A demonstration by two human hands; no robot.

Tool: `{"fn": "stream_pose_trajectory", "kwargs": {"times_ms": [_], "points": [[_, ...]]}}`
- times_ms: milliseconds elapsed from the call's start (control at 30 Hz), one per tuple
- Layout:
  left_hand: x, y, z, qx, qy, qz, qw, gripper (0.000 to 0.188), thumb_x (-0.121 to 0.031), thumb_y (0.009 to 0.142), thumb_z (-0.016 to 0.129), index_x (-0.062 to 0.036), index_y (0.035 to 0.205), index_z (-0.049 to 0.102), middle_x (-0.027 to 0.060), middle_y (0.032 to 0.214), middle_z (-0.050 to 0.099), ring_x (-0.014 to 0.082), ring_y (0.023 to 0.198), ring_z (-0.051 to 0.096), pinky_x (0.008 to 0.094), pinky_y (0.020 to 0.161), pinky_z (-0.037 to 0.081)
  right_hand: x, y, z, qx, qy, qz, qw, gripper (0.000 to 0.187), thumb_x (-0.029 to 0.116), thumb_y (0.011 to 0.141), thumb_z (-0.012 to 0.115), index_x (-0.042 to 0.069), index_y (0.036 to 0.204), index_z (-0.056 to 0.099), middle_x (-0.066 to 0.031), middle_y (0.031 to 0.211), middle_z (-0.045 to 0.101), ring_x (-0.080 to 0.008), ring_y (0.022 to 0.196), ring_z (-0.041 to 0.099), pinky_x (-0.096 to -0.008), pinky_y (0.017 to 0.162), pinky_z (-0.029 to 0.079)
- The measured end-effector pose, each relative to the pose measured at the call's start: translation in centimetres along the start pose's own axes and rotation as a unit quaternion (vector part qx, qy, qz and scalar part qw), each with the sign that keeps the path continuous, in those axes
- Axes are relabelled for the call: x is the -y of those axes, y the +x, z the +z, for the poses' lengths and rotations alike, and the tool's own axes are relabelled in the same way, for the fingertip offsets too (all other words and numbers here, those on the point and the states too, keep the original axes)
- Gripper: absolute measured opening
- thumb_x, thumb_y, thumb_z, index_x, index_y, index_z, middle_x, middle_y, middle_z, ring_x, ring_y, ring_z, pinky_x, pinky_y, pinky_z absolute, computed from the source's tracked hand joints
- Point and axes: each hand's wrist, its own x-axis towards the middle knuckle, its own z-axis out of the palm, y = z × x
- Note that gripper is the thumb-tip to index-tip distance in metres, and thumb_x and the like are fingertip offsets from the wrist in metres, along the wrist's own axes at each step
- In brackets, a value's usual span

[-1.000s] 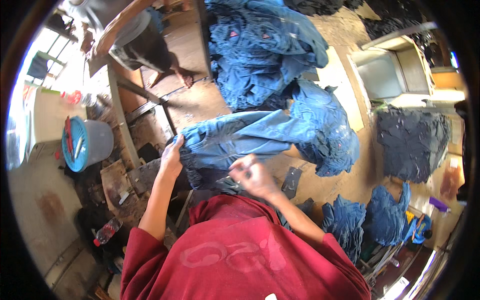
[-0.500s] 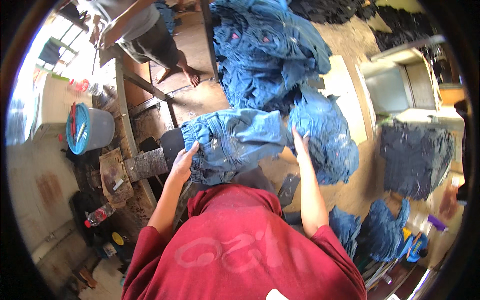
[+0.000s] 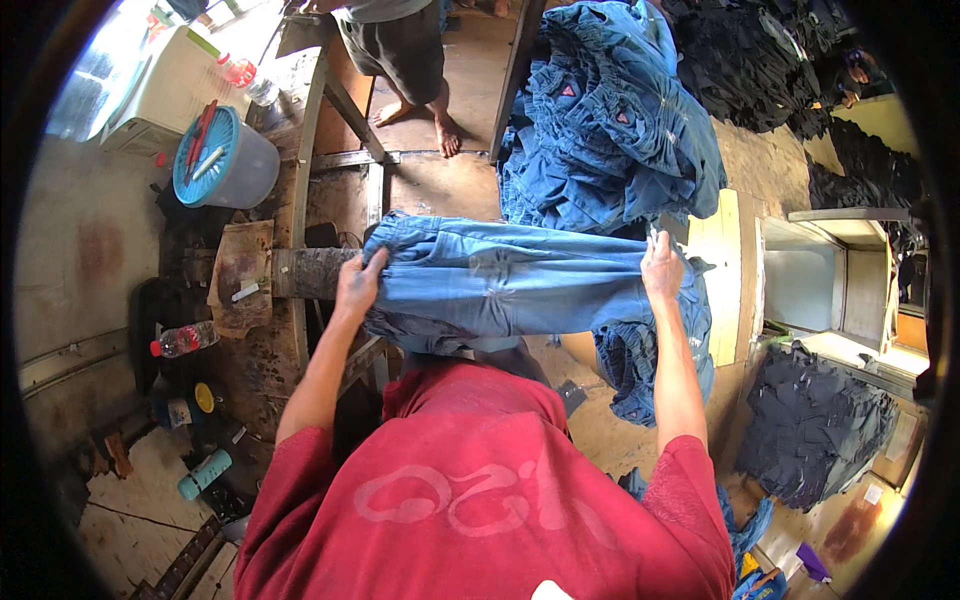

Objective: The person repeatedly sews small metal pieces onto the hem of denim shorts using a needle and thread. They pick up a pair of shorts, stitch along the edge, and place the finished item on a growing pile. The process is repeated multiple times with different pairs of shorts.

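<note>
A pair of faded blue denim trousers (image 3: 510, 275) is stretched level in front of me, between my two hands. At its elastic-looking waist end, my left hand (image 3: 361, 286) is closed on the cloth. My right hand (image 3: 661, 268) grips the far right end, fingers bunched around the fabric. Pale worn patches show on the upper side of the trousers. Left of the waist, a rough grey cylindrical arm (image 3: 318, 273) sticks out from the wooden bench; its right end is hidden behind my left hand and the cloth.
A tall heap of blue denim garments (image 3: 600, 130) rises beyond the trousers, with another denim pile (image 3: 640, 370) by my right forearm. Dark cloth stacks (image 3: 815, 425) lie at the right. A lidded bucket (image 3: 245, 165) and a bottle (image 3: 185, 339) sit left. Another person's bare feet (image 3: 447, 135) show ahead.
My right hand has moved right and taken hold of the trousers' end, pulling them out straighter and flatter. My left hand stays at the waist. The view has shifted.
</note>
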Motion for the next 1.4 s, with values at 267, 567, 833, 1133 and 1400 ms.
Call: {"fn": "stream_pose_trajectory", "kwargs": {"times_ms": [267, 567, 833, 1133, 1400], "points": [[-6.3, -1.0, -6.8, -0.237, 0.416, 0.230, 0.847, 0.041, -0.031, 0.090, 0.083, -0.0013, 0.114, 0.068, 0.0189, 0.102, 0.071, 0.0384, 0.095, 0.068, 0.0471, 0.087, 0.054, 2.6, -2.8, 2.0, 0.090, 0.311, 0.155, 0.933, 0.059, 0.056, 0.102, 0.065, -0.001, 0.113, 0.054, -0.0117, 0.092, 0.075, -0.0150, 0.077, 0.070, -0.0314, 0.069, 0.055], [-5.6, -2.8, -1.3, 0.094, 0.370, 0.411, 0.828, 0.036, -0.024, 0.087, 0.082, -0.0054, 0.116, 0.071, 0.0118, 0.105, 0.069, 0.0330, 0.101, 0.066, 0.0430, 0.092, 0.054, 8.9, -12.9, -0.5, 0.060, 0.212, 0.205, 0.954, 0.058, 0.055, 0.099, 0.070, 0.000, 0.101, 0.053, -0.0116, 0.087, 0.065, -0.0291, 0.080, 0.067, -0.0434, 0.077, 0.053], [-15.0, -0.2, -4.1, -0.062, 0.121, 0.419, 0.898, 0.010, 0.000, 0.087, 0.079, -0.0014, 0.096, 0.075, 0.0087, 0.087, 0.070, 0.0188, 0.076, 0.069, 0.0293, 0.069, 0.055, 10.3, -15.5, 1.8, 0.009, 0.146, 0.187, 0.971, 0.054, 0.051, 0.096, 0.075, 0.003, 0.100, 0.051, -0.0198, 0.091, 0.065, -0.0450, 0.087, 0.067, -0.0523, 0.079, 0.051], [-10.2, -1.5, -1.3, 0.159, 0.340, 0.378, 0.846, 0.015, -0.019, 0.090, 0.079, -0.0052, 0.096, 0.079, 0.0122, 0.095, 0.073, 0.0334, 0.088, 0.071, 0.0417, 0.080, 0.058, 10.9, -16.1, 2.2, -0.029, 0.167, 0.176, 0.970, 0.053, 0.050, 0.099, 0.072, 0.000, 0.101, 0.052, -0.0180, 0.091, 0.061, -0.0420, 0.087, 0.063, -0.0508, 0.080, 0.049], [-13.4, -4.9, -2.3, 0.220, 0.246, 0.375, 0.866, 0.033, -0.016, 0.080, 0.088, -0.0087, 0.111, 0.076, 0.0097, 0.113, 0.072, 0.0234, 0.097, 0.070, 0.0390, 0.087, 0.059, 10.6, -16.3, 3.1, -0.020, 0.147, 0.186, 0.971, 0.055, 0.052, 0.100, 0.070, -0.001, 0.104, 0.054, -0.0220, 0.096, 0.063, -0.0444, 0.092, 0.064, -0.0503, 0.082, 0.049]]}}
